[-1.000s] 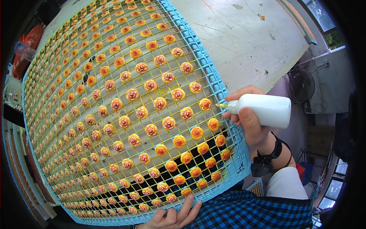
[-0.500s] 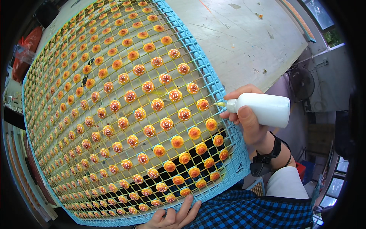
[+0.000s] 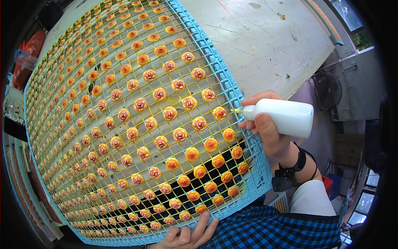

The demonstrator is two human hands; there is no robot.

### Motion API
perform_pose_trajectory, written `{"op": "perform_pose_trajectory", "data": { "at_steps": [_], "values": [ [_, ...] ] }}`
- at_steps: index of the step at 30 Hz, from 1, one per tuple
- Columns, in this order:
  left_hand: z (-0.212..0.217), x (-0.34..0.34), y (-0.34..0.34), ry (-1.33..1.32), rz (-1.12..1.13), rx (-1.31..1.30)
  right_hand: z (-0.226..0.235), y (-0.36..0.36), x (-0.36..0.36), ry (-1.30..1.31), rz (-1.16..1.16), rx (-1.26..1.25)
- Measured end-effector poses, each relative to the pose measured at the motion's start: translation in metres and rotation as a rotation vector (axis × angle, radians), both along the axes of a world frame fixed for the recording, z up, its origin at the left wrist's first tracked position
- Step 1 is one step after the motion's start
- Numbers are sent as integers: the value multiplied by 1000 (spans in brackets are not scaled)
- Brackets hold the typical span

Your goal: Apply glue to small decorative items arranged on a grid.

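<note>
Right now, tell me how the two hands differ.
The right hand grips a white bottle, nozzle aimed at the grid; the left hand holds nothing. The right is raised beside the grid's right edge; the left lies flat at its near edge. Both are bare.

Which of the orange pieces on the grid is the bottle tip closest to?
The orange piece at the grid's right edge, just left of the white bottle's nozzle; every other piece sits farther away.

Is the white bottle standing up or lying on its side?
On its side. The right hand holds the white bottle sideways, its yellow nozzle pointing left at the blue grid tray.
</note>
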State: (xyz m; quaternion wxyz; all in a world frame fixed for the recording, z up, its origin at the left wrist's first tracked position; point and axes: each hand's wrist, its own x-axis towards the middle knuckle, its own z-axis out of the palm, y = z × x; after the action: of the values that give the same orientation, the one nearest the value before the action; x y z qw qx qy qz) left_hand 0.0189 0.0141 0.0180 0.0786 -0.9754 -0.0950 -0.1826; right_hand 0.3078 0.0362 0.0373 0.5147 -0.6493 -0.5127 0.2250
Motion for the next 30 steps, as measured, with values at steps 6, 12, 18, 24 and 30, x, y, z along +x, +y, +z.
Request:
{"op": "perform_pose_trajectory", "data": {
  "at_steps": [6, 12, 18, 24, 30],
  "values": [
    [-1, 0, 0, -3, 3, 2, -1, 0, 0, 47, -5, 21],
    [-1, 0, 0, -9, 3, 8, -1, 1, -3, 88, -30, 24],
    [-2, -1, 0, -5, -3, 25, -1, 1, -3, 72, -29, 30],
    [-1, 0, 0, -6, 0, 2, 0, 1, -2, 70, -19, 25],
    [-1, 0, -1, -6, 2, 5, 2, 2, -1, -29, -5, -7]
  ]
}}
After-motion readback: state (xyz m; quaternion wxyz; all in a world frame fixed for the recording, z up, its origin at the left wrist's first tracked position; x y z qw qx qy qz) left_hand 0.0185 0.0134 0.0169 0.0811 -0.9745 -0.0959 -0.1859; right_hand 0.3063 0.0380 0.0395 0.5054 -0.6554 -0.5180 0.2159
